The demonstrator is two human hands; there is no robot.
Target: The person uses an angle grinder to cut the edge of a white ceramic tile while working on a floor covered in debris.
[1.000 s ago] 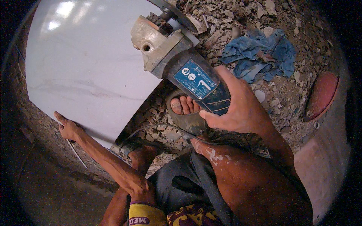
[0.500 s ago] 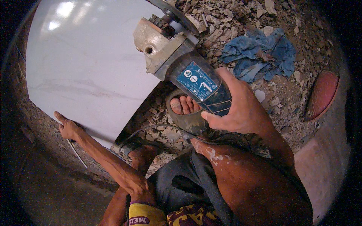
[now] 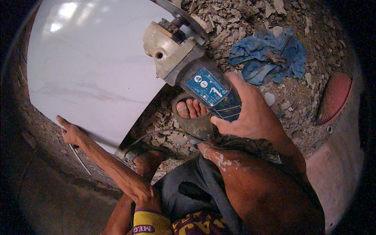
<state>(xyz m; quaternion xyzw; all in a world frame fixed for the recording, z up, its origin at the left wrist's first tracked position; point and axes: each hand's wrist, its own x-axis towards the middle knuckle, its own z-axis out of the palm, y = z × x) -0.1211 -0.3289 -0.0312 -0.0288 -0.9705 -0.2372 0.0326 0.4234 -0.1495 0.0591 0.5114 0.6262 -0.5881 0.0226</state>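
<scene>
My right hand (image 3: 250, 107) is wrapped round the dark body of an angle grinder (image 3: 188, 70). The grinder's pale metal gear head lies over the right edge of a large glossy white tile (image 3: 90, 66). Its cutting disc (image 3: 188, 17) stands along that edge at the far end, partly hidden by the head; I cannot tell whether it touches the tile or spins. My left hand (image 3: 70, 131) grips the tile's near left edge, index finger stretched along the top and the other fingers curled below, partly hidden.
Broken rubble (image 3: 250, 19) covers the ground right of the tile. A crumpled blue cloth (image 3: 270, 55) lies on it, with a reddish curved piece (image 3: 335, 100) farther right. My sandalled foot (image 3: 192, 109) is beneath the grinder. A dark cable (image 3: 160, 131) loops near my legs.
The grinder has shifted slightly to the right, its gear head moving a little back toward me. My left hand and the tile have stayed in place.
</scene>
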